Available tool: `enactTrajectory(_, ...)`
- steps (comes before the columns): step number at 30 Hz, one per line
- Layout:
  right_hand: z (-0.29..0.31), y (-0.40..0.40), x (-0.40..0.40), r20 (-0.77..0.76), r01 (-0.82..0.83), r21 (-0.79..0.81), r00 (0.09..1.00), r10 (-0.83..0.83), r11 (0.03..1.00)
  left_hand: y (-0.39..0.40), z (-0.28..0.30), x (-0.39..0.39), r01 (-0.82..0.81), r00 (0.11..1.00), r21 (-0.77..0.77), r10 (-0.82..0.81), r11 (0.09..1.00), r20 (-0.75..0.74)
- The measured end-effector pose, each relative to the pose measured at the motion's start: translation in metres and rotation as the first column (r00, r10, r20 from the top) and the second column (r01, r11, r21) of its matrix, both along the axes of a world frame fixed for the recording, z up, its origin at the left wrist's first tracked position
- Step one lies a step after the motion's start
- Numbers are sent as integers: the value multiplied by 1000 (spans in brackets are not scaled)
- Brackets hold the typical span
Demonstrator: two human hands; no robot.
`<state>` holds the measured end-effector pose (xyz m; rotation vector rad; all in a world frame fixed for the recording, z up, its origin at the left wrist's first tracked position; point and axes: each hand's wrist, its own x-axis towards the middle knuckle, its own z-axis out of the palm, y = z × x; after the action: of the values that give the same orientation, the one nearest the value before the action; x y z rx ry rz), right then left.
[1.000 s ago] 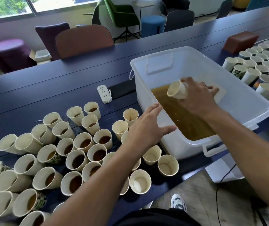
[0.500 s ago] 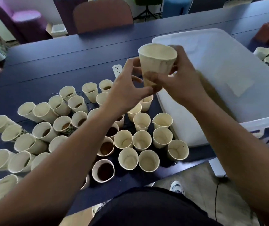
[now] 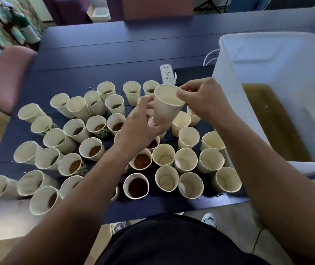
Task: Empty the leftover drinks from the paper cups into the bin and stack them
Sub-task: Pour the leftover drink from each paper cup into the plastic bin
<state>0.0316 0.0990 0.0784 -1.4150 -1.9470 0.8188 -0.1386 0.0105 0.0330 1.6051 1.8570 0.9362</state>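
While both hands share one cup: the empty cream paper cup (image 3: 167, 106) hangs upright above the crowded dark blue desk (image 3: 95, 54), left of the translucent white plastic bin (image 3: 267, 60)
Left grip: left hand (image 3: 139, 129) fingers curl round the cup's base
Right grip: right hand (image 3: 204, 98) pinches the rim
Spill risk: lowering it blind could knock the full paper cups (image 3: 136, 185) of brown drink just beneath
Crush risk: a hard rim pinch may buckle the paper, so nesting jams

White power strip (image 3: 167, 73), pink chair (image 3: 3, 81)
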Motion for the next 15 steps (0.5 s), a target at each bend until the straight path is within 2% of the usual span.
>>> enactTrajectory(3, -10, 21, -10, 42, 107, 84, 993, -111, 991, -4, -8, -11, 1, 998, -147, -11, 989, -66)
enactTrajectory(6, -30, 45, -17, 113, 209, 103, 969, -220, 972, -10, -15, -17, -10, 997, -208, -5, 978, -73)
enactTrajectory(11, -67, 76, -27, 278, 256, 11, 928, -249, 966, -9, -21, -25, 13, 990, -348, -61, 938, -127)
enactTrajectory(15, -91, 92, -30, 402, 280, -70, 886, -230, 957, -11, -24, -28, 13, 990, -378, -64, 926, -123)
